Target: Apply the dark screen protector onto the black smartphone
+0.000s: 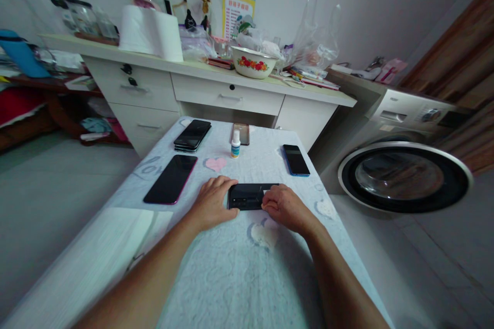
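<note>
A dark smartphone (246,196) lies crosswise on the cloth-covered table in front of me, with its camera side up. My left hand (214,203) grips its left end between thumb and fingers. Over the right end, my right hand (283,206) is closed, its curled fingertips against the phone's back. A small white patch (266,193) shows beside those fingers; what it is, I cannot make out. Beyond the phone stands a small white spray bottle (235,145) with a blue label. Behind it lies a phone case (242,133).
To the left are a large black-screened phone (172,180) and a stack of phones (192,134). Another phone (296,160) lies at the right edge. Behind the table stands a white desk (227,95) bearing a flowered bowl (253,63). A washing machine (393,118) stands at right.
</note>
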Tool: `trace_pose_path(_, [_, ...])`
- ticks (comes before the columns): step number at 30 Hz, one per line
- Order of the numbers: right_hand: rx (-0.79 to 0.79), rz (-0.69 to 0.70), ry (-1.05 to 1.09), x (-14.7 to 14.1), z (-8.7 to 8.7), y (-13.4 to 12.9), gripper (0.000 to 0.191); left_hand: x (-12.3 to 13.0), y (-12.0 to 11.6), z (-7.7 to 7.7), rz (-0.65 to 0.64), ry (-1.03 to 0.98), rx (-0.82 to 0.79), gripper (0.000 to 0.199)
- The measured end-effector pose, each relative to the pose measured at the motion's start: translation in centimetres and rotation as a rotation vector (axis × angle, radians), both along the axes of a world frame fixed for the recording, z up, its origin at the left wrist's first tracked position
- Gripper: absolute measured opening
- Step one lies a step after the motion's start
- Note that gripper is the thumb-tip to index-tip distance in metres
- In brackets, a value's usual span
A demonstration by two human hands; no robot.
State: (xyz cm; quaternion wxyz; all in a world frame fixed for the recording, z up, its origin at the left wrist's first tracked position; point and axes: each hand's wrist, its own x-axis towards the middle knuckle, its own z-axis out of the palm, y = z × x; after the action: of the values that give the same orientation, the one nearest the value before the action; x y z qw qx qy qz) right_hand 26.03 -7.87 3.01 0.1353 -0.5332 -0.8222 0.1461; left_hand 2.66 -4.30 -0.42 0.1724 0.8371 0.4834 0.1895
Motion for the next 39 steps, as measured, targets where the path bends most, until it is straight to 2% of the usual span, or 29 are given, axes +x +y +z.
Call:
trace_pose_path(3, [-0.001, -0.04, 0.024, 0.6, 0.0, 0.3, 0.016, 0.0, 0.0, -0.1, -0.001, -0.003, -0.001, 0.061])
trace_pose_path(9, [0.006, -0.223, -0.016, 2.9, 0.0, 1.2, 0.015, -0.1, -0.2, 0.2, 0.003, -0.011, -0.022, 0.061])
trace_pose_path(13, [0.037, -0.261, -0.045, 3.2, 0.0, 1.9, 0.016, -0.1, -0.3, 0.6, 0.011, -0.012, -0.036, 0.062])
trace_pose_path(25, [-0.02, -0.258, -0.239, 0.5, 1.5, 4.4, 0.02, -0.5, -0.1, 0.1, 0.012, -0.029, -0.031, 0.068])
trace_pose_path(31, [-0.038, -0.249, -0.249, -1.3, 1.0, 5.2, 0.022, -0.4, -0.1, 0.3, 0.031, -0.019, -0.041, 0.075])
trace_pose_path(39, [0.035, -0.232, -0.219, -4.4, 0.0, 4.7, 0.024, -0.3, -0.1, 0.3, 0.032, -0.006, -0.027, 0.076])
